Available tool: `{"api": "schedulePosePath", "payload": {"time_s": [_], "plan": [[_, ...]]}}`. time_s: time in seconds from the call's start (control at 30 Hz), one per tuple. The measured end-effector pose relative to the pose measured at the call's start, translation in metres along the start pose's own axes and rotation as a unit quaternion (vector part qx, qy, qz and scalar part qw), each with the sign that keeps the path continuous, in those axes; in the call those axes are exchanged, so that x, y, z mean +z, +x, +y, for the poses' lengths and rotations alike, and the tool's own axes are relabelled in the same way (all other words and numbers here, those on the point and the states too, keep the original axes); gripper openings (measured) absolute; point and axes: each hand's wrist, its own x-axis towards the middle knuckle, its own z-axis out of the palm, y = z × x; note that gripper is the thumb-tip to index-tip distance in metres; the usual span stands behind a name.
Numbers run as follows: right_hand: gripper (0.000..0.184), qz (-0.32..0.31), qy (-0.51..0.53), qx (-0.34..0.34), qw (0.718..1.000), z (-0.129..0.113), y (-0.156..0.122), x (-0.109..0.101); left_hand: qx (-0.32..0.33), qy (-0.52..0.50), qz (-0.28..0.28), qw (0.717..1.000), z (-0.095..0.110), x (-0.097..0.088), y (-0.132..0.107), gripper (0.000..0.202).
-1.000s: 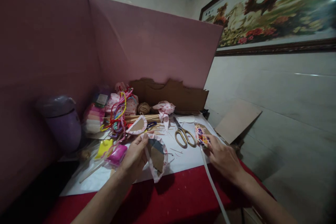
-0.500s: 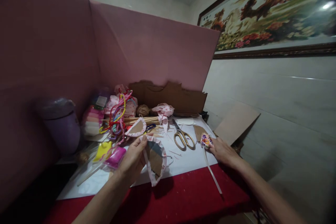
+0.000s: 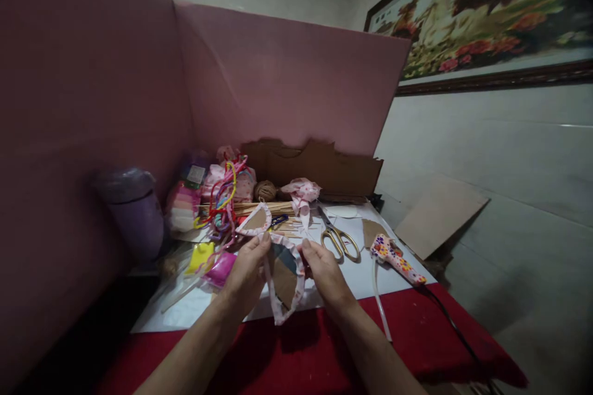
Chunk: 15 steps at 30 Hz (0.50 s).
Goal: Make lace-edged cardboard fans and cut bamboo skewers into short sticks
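Note:
Between my hands is a cardboard piece (image 3: pixel 283 281), its edge wrapped in pale pink fabric, held up above the table's front. My left hand (image 3: pixel 250 265) pinches its upper left edge between thumb and fingers. On the upper right edge, my right hand (image 3: pixel 325 271) grips the same piece. A smaller fabric-edged cardboard piece (image 3: pixel 256 222) lies just behind. To the right, gold-handled scissors (image 3: pixel 340 241) rest on the white sheet. A flower-patterned glue gun (image 3: pixel 397 260) lies farther right, with a clear glue stick (image 3: pixel 380 302) sticking out of it.
Left of my hands are yellow and magenta clay packs (image 3: pixel 222 268) and a tangle of coloured pipe cleaners (image 3: pixel 227 197). Behind lie thin wooden sticks (image 3: pixel 252 208), a ball of twine (image 3: pixel 265 191) and pink fabric (image 3: pixel 303 192). A purple lidded container (image 3: pixel 134 216) stands far left.
My right hand has let go of the glue gun, now lying on the table, and moved left to the cardboard piece. My left hand still holds that piece. The view has shifted slightly.

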Motion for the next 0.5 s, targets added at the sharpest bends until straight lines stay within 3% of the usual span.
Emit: {"api": "schedulePosePath", "payload": {"time_s": [0.07, 0.17, 0.5], "plan": [[0.041, -0.031, 0.112, 0.056, 0.992, 0.009, 0.013, 0.003, 0.015, -0.011, 0.016, 1.0, 0.001, 0.0, 0.002, 0.02], [0.039, -0.054, 0.185, 0.076, 0.978, 0.015, 0.017, 0.004, 0.014, -0.017, 0.037, 0.999, 0.005, 0.002, 0.002, 0.02], [0.041, -0.051, 0.054, 0.006, 0.997, 0.021, 0.01, 0.004, 0.014, -0.061, 0.035, 0.997, -0.002, 0.003, 0.001, 0.02]]}}
